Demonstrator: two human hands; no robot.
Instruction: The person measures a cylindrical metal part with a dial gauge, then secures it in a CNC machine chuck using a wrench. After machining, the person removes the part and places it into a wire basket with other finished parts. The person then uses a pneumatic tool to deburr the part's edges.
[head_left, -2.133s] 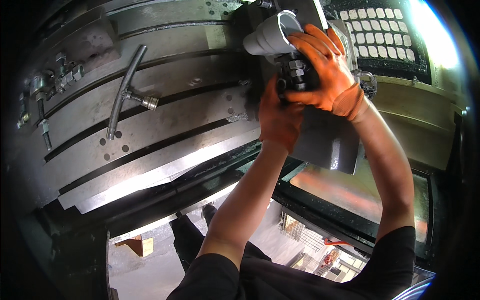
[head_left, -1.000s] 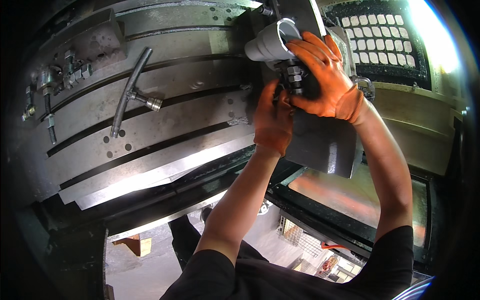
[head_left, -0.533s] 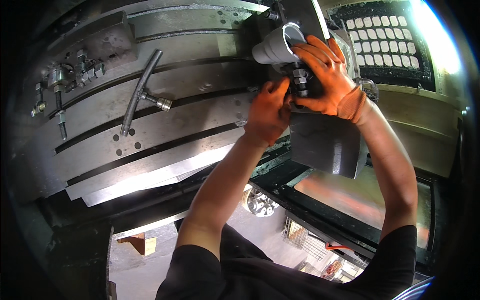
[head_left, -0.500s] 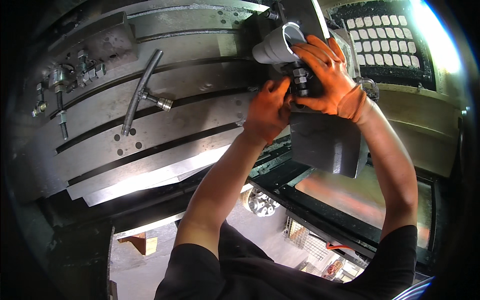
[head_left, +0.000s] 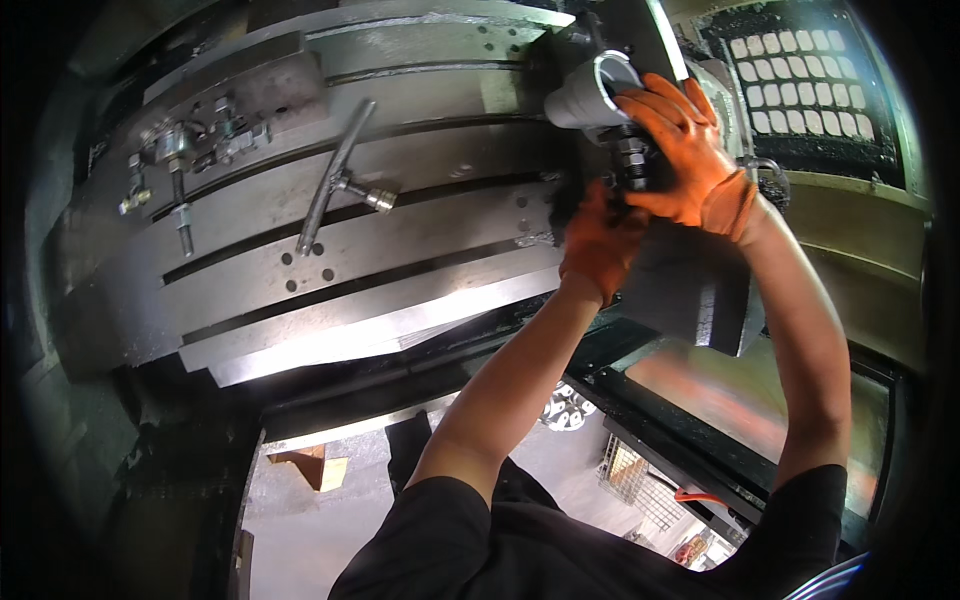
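Our right hand (head_left: 685, 160) curls its gloved fingers around the dark threaded stud (head_left: 632, 160) just below the grey metal sleeve (head_left: 592, 95), while our left hand (head_left: 598, 245) pinches beneath, stud axis running roughly vertical between both.

One head-worn fisheye view, close above the raised forearms — facing the slotted machine table (head_left: 400, 230).
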